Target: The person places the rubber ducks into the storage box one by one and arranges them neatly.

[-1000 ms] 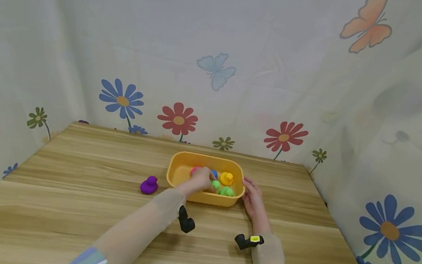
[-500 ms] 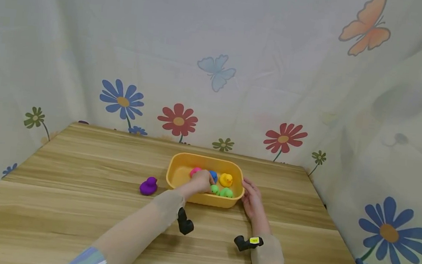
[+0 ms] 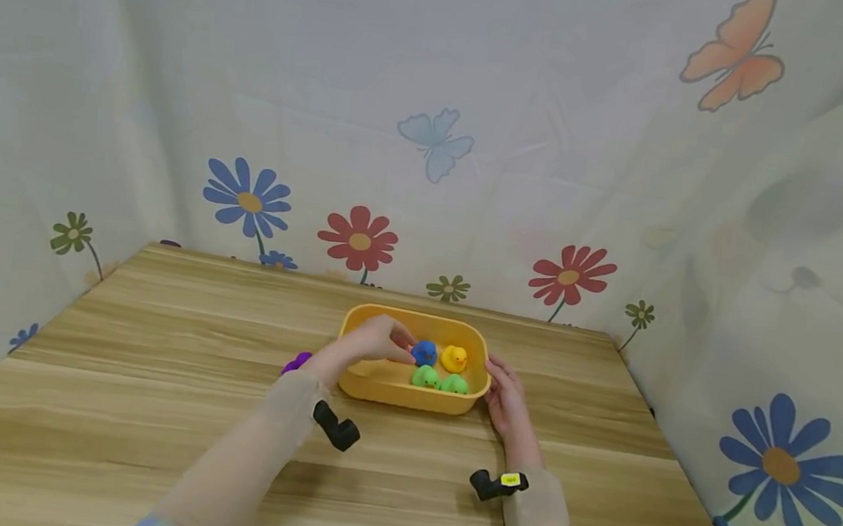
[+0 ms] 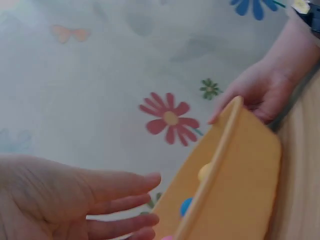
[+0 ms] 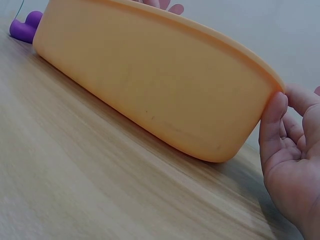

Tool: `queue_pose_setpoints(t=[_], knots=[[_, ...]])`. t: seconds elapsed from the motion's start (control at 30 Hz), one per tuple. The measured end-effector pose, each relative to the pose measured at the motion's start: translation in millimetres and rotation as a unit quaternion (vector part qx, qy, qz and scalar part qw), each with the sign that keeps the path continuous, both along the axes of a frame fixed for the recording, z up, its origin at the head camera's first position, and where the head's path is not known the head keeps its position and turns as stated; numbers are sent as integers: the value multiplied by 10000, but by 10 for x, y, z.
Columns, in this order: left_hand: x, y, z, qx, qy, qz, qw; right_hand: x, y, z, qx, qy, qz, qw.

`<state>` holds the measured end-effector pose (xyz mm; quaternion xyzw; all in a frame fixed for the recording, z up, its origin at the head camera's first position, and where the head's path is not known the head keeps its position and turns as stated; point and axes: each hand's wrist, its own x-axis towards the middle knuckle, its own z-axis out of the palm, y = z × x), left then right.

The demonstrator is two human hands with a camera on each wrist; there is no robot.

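Note:
My left hand hovers over the left half of a yellow plastic bin, its fingers extended and holding nothing in the left wrist view. Right by the fingertips sits a blue rubber duck inside the bin. Beside it are a yellow duck and two green ducks, one left and one right. A sliver of a pink duck shows in the left wrist view; my hand mostly hides it from above. My right hand grips the bin's right end, thumb near the rim.
A purple duck rests on the wooden table left of the bin, partly covered by my left forearm. Behind the table hangs a cloth backdrop printed with flowers and butterflies.
My left hand has risen from among the ducks and shifted left, its fingers now extended. The wrist now overlaps the purple duck. My right hand keeps its grip on the bin.

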<state>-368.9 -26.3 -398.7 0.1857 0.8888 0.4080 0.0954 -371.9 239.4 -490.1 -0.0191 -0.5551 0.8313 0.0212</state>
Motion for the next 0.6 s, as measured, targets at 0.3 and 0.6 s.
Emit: queue_pose_setpoints(t=[0.3, 0.6], knots=[[-52, -577, -28, 750, 491, 97, 9959, 36, -4, 25, -26, -38, 44, 10000], [-72, -973, -201, 1474, 649, 568, 9853, 19, 0, 24, -257, -51, 86, 9996]])
